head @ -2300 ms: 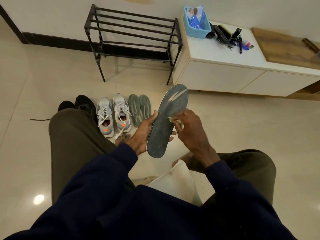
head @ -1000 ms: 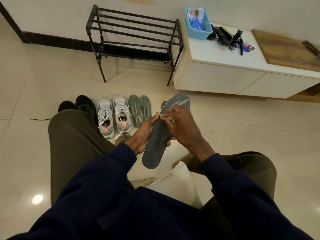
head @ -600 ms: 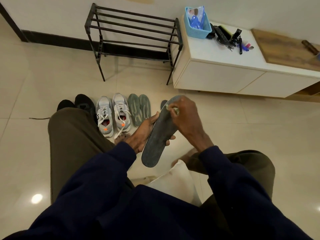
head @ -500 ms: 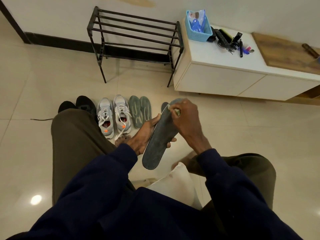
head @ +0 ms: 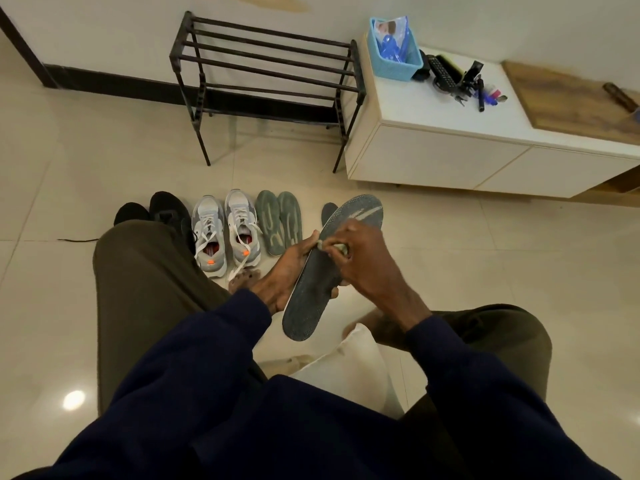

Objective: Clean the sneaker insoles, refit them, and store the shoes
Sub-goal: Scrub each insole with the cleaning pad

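Shoe rack (head: pixel 266 64) and grey sneakers (head: pixel 225 233) ahead, waiting. Gripping the dark insole (head: pixel 308 306) mid-air in the left hand (head: pixel 287 268), pinching a small wipe (head: pixel 341 249) against it with the right hand (head: pixel 367 268). Could flex and slip under hard scrubbing.

We log this as a home interior. Evidence: glossy cream floor tiles (head: pixel 485 258), a black metal shoe rack (head: pixel 266 64) against the wall (head: pixel 104 36), a low white cabinet (head: pixel 433 157) bearing a blue basket (head: pixel 398 69) and small household clutter (head: pixel 457 83), grey sneakers (head: pixel 225 233) and black shoes (head: pixel 166 209) lined up on the floor.
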